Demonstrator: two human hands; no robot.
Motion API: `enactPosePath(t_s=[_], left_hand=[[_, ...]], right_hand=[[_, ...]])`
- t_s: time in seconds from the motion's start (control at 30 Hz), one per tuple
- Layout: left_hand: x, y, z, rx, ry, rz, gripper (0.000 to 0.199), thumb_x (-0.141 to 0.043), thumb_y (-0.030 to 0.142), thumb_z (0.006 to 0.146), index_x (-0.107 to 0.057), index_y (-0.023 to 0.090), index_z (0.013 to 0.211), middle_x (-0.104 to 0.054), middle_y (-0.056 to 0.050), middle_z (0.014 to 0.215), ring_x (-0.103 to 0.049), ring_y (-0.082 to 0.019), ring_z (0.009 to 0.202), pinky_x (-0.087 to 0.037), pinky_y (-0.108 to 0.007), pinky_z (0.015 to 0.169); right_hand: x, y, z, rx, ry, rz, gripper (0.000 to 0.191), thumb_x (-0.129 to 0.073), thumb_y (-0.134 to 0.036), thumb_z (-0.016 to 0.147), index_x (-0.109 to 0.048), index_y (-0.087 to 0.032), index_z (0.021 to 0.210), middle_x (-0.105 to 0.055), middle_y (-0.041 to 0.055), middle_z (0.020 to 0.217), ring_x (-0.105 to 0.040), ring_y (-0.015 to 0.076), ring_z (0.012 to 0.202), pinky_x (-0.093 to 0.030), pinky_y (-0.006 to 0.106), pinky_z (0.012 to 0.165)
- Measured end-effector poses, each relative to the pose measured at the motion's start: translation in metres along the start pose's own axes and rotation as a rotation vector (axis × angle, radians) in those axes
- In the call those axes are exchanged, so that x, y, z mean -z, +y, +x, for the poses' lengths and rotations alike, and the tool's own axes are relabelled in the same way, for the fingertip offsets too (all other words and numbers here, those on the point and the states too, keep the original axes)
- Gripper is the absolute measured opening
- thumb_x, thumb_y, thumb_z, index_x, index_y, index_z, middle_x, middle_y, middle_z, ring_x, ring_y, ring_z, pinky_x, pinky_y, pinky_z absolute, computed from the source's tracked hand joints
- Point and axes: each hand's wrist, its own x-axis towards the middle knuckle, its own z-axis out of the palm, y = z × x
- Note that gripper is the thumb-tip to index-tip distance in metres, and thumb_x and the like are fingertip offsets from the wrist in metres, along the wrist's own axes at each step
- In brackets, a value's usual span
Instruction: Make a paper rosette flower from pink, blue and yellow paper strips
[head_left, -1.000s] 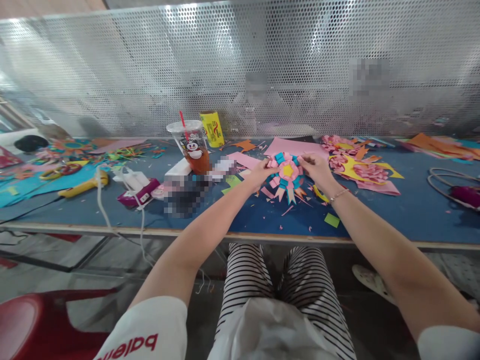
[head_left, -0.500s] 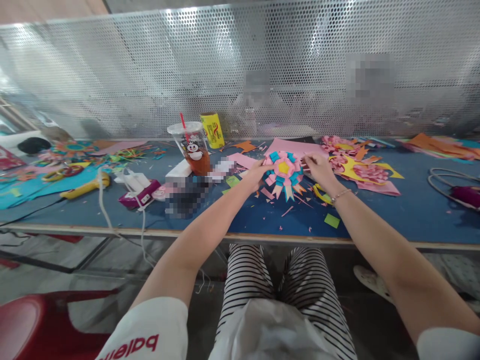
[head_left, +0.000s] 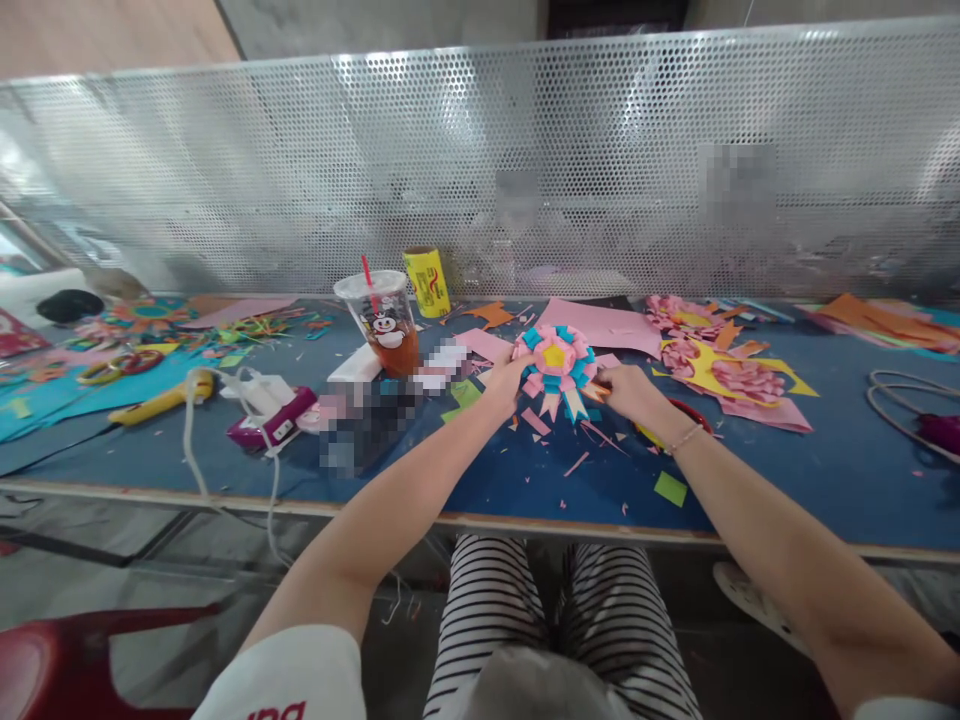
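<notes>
A paper rosette (head_left: 553,358) in pink and blue has a yellow centre and pale, notched ribbon tails hanging toward me. It is held just above the middle of the table, with my left hand (head_left: 508,383) closed on its left edge. On the other side, my right hand (head_left: 628,390) is closed, its fingertips at the rosette's orange tail on the lower right. Those fingertips are partly hidden. Scissors (head_left: 651,436) with yellow and red handles lie partly under my right wrist. Small paper scraps (head_left: 576,464) are scattered below the rosette.
Pink paper flowers (head_left: 742,380) lie right, beside a pink sheet (head_left: 600,328). Left stand a drink cup (head_left: 394,340), a yellow tape roll (head_left: 426,283), a purple power strip (head_left: 281,420) with white cables and a yellow glue gun (head_left: 161,397). A perforated metal panel (head_left: 450,160) rises behind.
My right hand has moved from the rosette's upper right edge down to its lower right tail. My left hand keeps its hold. The whole view has tilted slightly upward.
</notes>
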Motion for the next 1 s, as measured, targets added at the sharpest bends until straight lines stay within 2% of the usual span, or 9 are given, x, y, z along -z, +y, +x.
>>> enactPosePath(t_s=[0.2, 0.33, 0.43, 0.53, 0.63, 0.77, 0.87, 1.0], left_hand=[[0.0, 0.004, -0.001, 0.039, -0.004, 0.0, 0.03, -0.07, 0.018, 0.055, -0.06, 0.02, 0.084, -0.061, 0.001, 0.077, -0.058, -0.011, 0.064, -0.043, -0.02, 0.049], [0.0, 0.01, -0.004, 0.041, -0.019, -0.008, 0.025, -0.069, 0.017, 0.056, -0.059, 0.018, 0.079, -0.06, 0.001, 0.071, -0.057, -0.009, 0.06, -0.042, -0.019, 0.049], [0.0, 0.016, -0.007, 0.066, 0.01, -0.024, 0.029, -0.07, 0.018, 0.055, -0.06, 0.018, 0.081, -0.062, 0.0, 0.076, -0.058, -0.009, 0.061, -0.043, -0.019, 0.05], [0.002, 0.018, -0.008, 0.072, 0.008, -0.023, 0.03, -0.072, 0.018, 0.054, -0.059, 0.017, 0.082, -0.062, 0.001, 0.075, -0.058, -0.009, 0.061, -0.043, -0.018, 0.049], [0.004, 0.017, -0.008, 0.082, -0.009, -0.018, 0.032, -0.072, 0.021, 0.056, -0.06, 0.019, 0.086, -0.062, 0.001, 0.076, -0.059, -0.01, 0.063, -0.043, -0.018, 0.049], [0.005, 0.018, -0.01, 0.087, -0.041, -0.017, 0.03, -0.071, 0.022, 0.057, -0.061, 0.019, 0.086, -0.062, 0.001, 0.075, -0.058, -0.01, 0.064, -0.044, -0.018, 0.051], [0.004, 0.02, -0.012, 0.087, -0.066, -0.041, 0.031, -0.071, 0.02, 0.057, -0.062, 0.018, 0.086, -0.062, 0.001, 0.073, -0.058, -0.01, 0.064, -0.044, -0.018, 0.052], [0.005, 0.02, -0.009, 0.083, -0.085, -0.074, 0.034, -0.069, 0.019, 0.057, -0.062, 0.02, 0.09, -0.063, 0.001, 0.078, -0.06, -0.012, 0.068, -0.046, -0.02, 0.056]], right_hand=[[-0.002, -0.001, -0.004, 0.018, -0.061, 0.045, 0.024, -0.044, -0.006, 0.071, -0.066, -0.016, 0.074, -0.069, 0.0095, 0.076, -0.062, 0.0187, 0.071, -0.039, 0.026, 0.062], [-0.005, -0.008, -0.01, 0.072, -0.173, -0.034, 0.014, -0.056, -0.021, 0.075, -0.064, -0.016, 0.085, -0.065, 0.0135, 0.094, -0.06, 0.0237, 0.087, -0.042, 0.03, 0.074], [-0.008, -0.011, -0.013, 0.072, -0.233, -0.058, 0.023, -0.062, -0.03, 0.074, -0.063, -0.015, 0.091, -0.062, 0.0144, 0.1, -0.059, 0.0249, 0.091, -0.042, 0.032, 0.08], [-0.013, -0.008, -0.013, 0.037, -0.245, -0.046, 0.022, -0.062, -0.029, 0.074, -0.063, -0.014, 0.09, -0.061, 0.0136, 0.096, -0.058, 0.0235, 0.085, -0.044, 0.033, 0.077], [-0.017, -0.002, -0.01, 0.078, -0.216, 0.016, 0.014, -0.063, -0.026, 0.072, -0.064, -0.016, 0.082, -0.062, 0.0119, 0.09, -0.058, 0.0232, 0.082, -0.045, 0.036, 0.076], [-0.015, 0.002, -0.01, 0.14, -0.181, 0.112, 0.015, -0.062, -0.025, 0.072, -0.065, -0.021, 0.086, -0.065, 0.0087, 0.093, -0.058, 0.0235, 0.089, -0.046, 0.037, 0.083], [-0.007, 0.003, -0.009, 0.13, -0.187, 0.165, 0.019, -0.057, -0.026, 0.075, -0.065, -0.019, 0.09, -0.066, 0.0092, 0.095, -0.06, 0.0221, 0.085, -0.047, 0.034, 0.077], [-0.001, 0.008, -0.003, -0.043, -0.228, 0.26, 0.02, -0.052, -0.028, 0.077, -0.062, -0.017, 0.09, -0.067, 0.0066, 0.082, -0.059, 0.0179, 0.069, -0.046, 0.029, 0.063]])
